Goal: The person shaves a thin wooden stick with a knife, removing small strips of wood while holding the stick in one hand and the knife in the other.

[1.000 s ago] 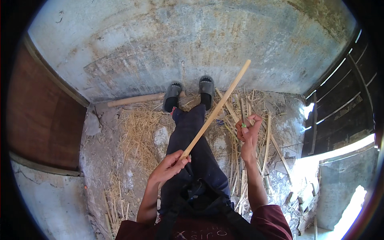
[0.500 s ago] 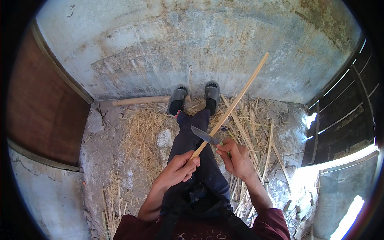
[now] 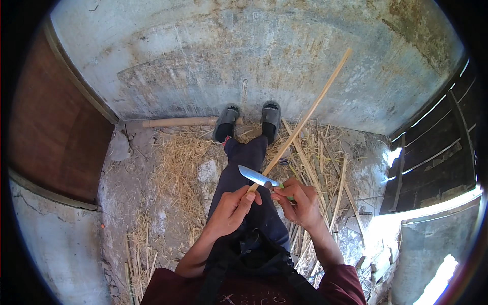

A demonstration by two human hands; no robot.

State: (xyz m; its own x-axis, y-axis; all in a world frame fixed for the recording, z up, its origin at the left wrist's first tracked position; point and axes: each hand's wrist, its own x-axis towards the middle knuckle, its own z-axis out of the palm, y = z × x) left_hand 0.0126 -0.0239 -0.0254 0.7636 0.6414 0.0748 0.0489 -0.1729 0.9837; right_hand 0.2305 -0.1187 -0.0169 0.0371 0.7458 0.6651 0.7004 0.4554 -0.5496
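Observation:
My left hand [image 3: 233, 210] is closed round the near end of a long, narrow wooden strip [image 3: 306, 118]. The strip slants away up to the right, past my feet and in front of the wall. In my right hand [image 3: 299, 202] is a knife [image 3: 257, 176], its green handle mostly covered by my fingers. The shiny blade points left and lies across the strip, just beyond my left fingers. Both hands are close together above my dark trousers.
Straw and shavings [image 3: 182, 162] cover the floor around my legs. Several loose strips [image 3: 339, 190] lie to the right. A round pole [image 3: 178, 122] rests along the wall [image 3: 244, 56], by my grey slippers [image 3: 271, 114]. A brown panel [image 3: 58, 122] stands left, dark slats [image 3: 432, 152] right.
The knife blade has come nearer to my left hand along the strip and now catches the light. The strip's far end has risen and shifted slightly right.

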